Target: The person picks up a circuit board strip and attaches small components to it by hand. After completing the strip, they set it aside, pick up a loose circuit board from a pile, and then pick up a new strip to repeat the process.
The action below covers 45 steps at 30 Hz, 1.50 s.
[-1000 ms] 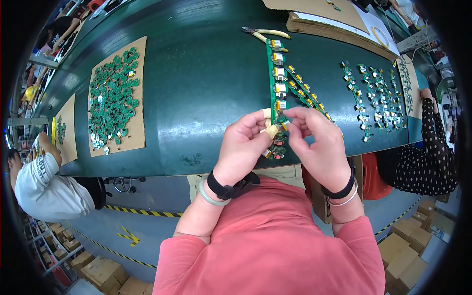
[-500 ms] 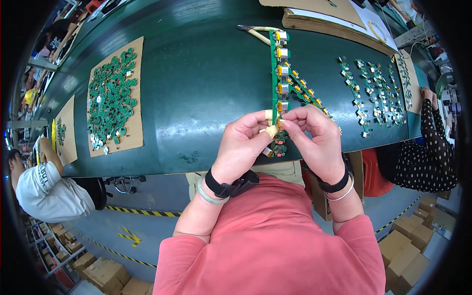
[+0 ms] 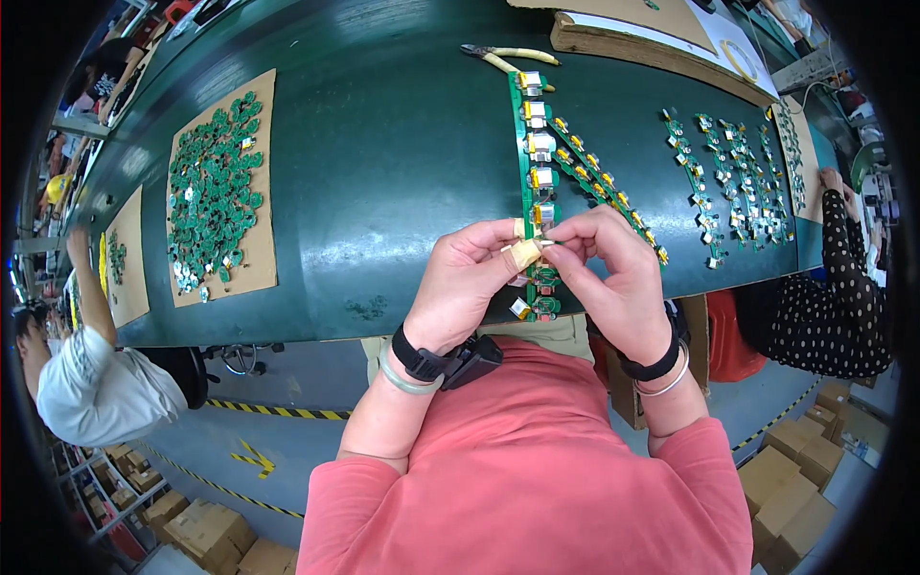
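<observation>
A long green circuit board strip (image 3: 527, 144) lies lengthwise in front of me, carrying a row of silver, battery-like packs with yellow ends. My left hand (image 3: 465, 283) pinches it near its close end; pale tape wraps the thumb and index fingertips. From the other side, my right hand (image 3: 613, 278) closes thumb and index finger at the same spot. Whatever is between those right fingertips is too small and covered to make out. Beyond the far end lie diagonal cutters (image 3: 494, 57) with pale handles. A second board strip (image 3: 599, 177) slants away beside the first.
On the left, cardboard sheets hold many small green boards (image 3: 218, 192). More populated strips (image 3: 733, 182) lie to the right. A wood-edged board (image 3: 661, 57) sits at the back right. Co-workers sit at both ends of the green table (image 3: 383, 144).
The strip has slid towards me, its far end swinging left, so more of the cutters shows. Both hands stay at the strip. The co-worker on the left has raised an arm.
</observation>
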Motion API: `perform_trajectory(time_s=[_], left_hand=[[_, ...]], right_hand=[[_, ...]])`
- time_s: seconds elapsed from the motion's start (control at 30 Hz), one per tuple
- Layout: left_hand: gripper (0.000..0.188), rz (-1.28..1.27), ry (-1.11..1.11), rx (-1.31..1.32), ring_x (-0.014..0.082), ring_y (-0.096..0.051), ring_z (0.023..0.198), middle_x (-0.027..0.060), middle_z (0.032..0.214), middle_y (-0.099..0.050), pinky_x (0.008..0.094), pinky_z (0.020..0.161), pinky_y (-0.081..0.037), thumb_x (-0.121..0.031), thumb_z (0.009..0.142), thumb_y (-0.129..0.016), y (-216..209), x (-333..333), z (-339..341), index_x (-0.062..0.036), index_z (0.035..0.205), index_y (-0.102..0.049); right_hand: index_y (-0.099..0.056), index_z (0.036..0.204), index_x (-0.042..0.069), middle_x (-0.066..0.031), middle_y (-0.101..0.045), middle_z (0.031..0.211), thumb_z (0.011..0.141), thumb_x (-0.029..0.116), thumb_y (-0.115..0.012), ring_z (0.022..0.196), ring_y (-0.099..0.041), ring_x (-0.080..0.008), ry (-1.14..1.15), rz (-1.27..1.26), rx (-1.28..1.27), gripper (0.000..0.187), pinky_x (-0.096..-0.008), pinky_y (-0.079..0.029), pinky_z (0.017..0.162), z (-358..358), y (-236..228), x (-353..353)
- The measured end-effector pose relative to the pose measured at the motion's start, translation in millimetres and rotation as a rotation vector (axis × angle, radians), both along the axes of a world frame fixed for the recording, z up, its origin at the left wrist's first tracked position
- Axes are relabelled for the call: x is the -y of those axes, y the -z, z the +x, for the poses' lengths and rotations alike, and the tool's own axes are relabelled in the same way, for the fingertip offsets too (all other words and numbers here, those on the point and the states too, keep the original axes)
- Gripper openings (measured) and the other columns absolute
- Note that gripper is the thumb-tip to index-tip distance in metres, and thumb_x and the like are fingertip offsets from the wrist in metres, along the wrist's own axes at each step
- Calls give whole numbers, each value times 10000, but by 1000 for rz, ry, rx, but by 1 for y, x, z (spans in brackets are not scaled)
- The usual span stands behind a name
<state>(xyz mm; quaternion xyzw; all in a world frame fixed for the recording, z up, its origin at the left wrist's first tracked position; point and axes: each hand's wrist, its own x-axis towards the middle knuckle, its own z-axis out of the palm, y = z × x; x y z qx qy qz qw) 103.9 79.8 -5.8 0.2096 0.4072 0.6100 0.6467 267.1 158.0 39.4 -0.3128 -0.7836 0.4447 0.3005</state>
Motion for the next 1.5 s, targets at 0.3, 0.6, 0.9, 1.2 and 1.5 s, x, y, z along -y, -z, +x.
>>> perform_trajectory(time_s=[0.3,0.6,0.9,1.2,1.5], left_hand=[[277,-6,23,-89,98,-614,903,63,1088,-665,234,756,-497,-64,941,-603,-6,0,0,-24,1215,-619],[316,-8,72,156,59,-592,893,36,1076,-647,210,742,-494,-97,983,-532,-7,0,-2,-5,1282,-567],[377,24,88,19,88,-601,960,60,1133,-637,233,816,-499,-8,925,-592,-7,-1,4,0,1299,-538],[423,56,24,-47,69,-605,924,59,1121,-644,206,771,-494,9,921,-596,-6,-5,7,-14,1335,-513],[423,51,91,78,113,-614,963,76,1134,-637,259,844,-510,4,919,-589,-12,-4,4,-9,1335,-512]], right_hand=[[-622,984,-2,-2,-630,902,887,19,-665,785,-590,-47,21,-455,-16,108,-204,-486,710,5,7,-4],[-623,1001,-3,-3,-644,872,913,57,-637,789,-598,-53,61,-708,-240,107,-197,-482,709,6,1,-9],[-633,985,-10,-16,-645,877,902,29,-637,793,-604,-69,201,-374,-199,92,-216,-488,711,2,2,1],[-624,986,-13,-31,-647,889,898,30,-650,772,-608,-82,67,139,76,100,-224,-496,718,11,10,2],[-607,965,31,-27,-624,827,945,122,-602,705,-596,-103,-36,-1152,-448,94,-231,-496,666,12,22,-16]])
